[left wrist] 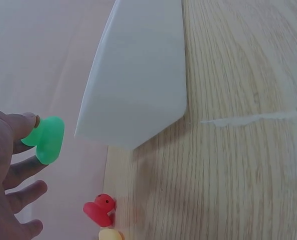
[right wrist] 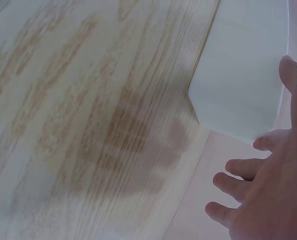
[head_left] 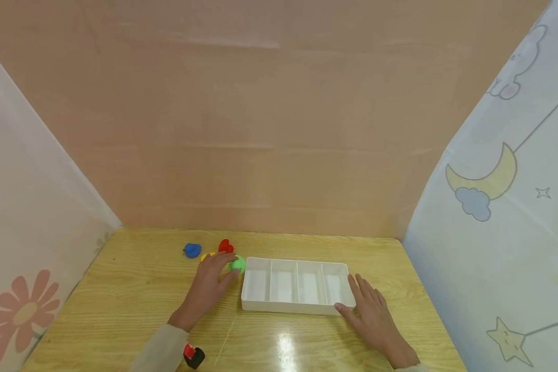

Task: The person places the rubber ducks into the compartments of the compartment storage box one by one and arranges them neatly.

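Note:
A small green rubber duck [left wrist: 50, 140] is pinched between the thumb and fingers of my left hand [head_left: 209, 279], just off the left end of a white divided tray [head_left: 297, 308]. In the left wrist view the duck appears raised above the table. My right hand [head_left: 374, 315] is at the tray's right end, thumb on the front corner of the rim and index finger at the side. Its other fingers [right wrist: 233, 186] extend loosely past the end wall. Close by the left hand lie a red rubber duck [left wrist: 99, 210] and a yellow one [left wrist: 110, 234], partly hidden in the head view.
A blue duck [head_left: 192, 250] sits farther left on the wooden table [head_left: 121, 289]. Beside the left sleeve is a black and red object [head_left: 194, 356]. A plain tan sheet [head_left: 269, 119] stands behind the table, with patterned cloths on both sides.

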Demonstrator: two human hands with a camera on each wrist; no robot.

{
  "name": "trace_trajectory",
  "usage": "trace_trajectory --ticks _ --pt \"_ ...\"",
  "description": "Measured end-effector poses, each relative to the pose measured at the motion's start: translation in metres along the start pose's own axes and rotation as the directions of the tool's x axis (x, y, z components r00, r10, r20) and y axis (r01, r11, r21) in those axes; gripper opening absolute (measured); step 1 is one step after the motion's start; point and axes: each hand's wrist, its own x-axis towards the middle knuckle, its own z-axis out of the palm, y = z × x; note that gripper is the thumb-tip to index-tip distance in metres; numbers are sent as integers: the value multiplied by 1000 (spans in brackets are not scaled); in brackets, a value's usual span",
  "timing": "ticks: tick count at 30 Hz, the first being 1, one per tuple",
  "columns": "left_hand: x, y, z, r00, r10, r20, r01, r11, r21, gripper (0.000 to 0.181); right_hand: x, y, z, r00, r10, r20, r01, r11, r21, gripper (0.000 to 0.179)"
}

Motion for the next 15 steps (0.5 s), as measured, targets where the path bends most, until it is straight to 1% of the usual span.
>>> trace_trajectory --ticks 7,15 --pt "2 6 3 1000 21 -7 -21 1000 -2 36 -1 -1 1 1000 -6 -11 6 1000 10 83" --pt "4 11 9 999 24 27 -24 1000 -16 35 1 -2 -1 1000 -11 -24 11 1000 -1 83"
